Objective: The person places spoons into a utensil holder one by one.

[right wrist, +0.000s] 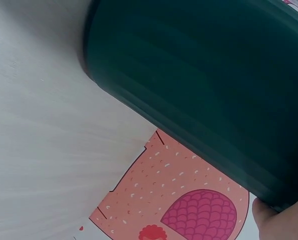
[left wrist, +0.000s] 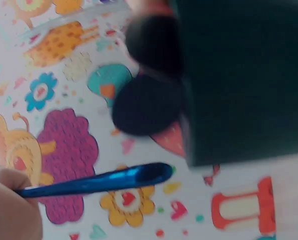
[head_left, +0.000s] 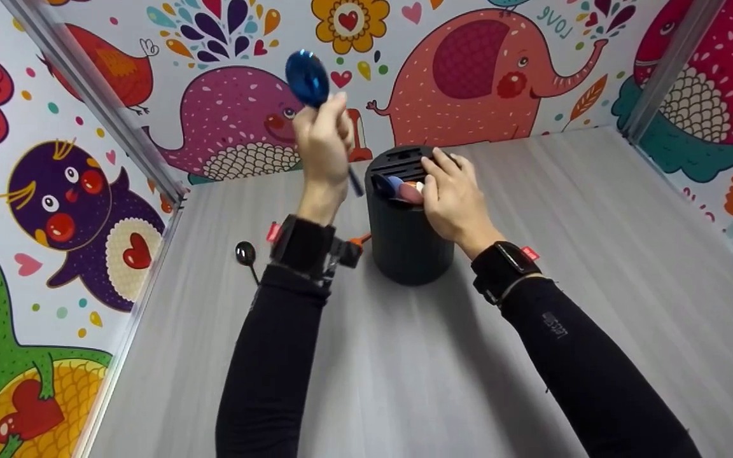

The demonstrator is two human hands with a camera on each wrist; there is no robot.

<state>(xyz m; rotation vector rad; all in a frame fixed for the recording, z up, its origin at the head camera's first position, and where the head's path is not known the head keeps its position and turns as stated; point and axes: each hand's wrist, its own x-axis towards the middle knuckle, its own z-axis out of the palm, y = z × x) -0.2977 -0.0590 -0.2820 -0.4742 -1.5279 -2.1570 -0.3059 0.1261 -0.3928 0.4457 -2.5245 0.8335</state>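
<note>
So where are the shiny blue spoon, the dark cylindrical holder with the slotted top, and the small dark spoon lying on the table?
Shiny blue spoon [head_left: 307,77], head view: its bowl.
Dark cylindrical holder [head_left: 408,245], head view: its side wall.
Small dark spoon [head_left: 245,253], head view: its bowl.

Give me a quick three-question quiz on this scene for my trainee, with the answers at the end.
1. Which hand grips the blue spoon?
2. True or false: the right hand touches the dark green holder.
3. Where does the small dark spoon lie? A, in the right hand; B, on the table; C, across the right forearm.

Key: 1. The left hand. 2. True. 3. B.
</note>
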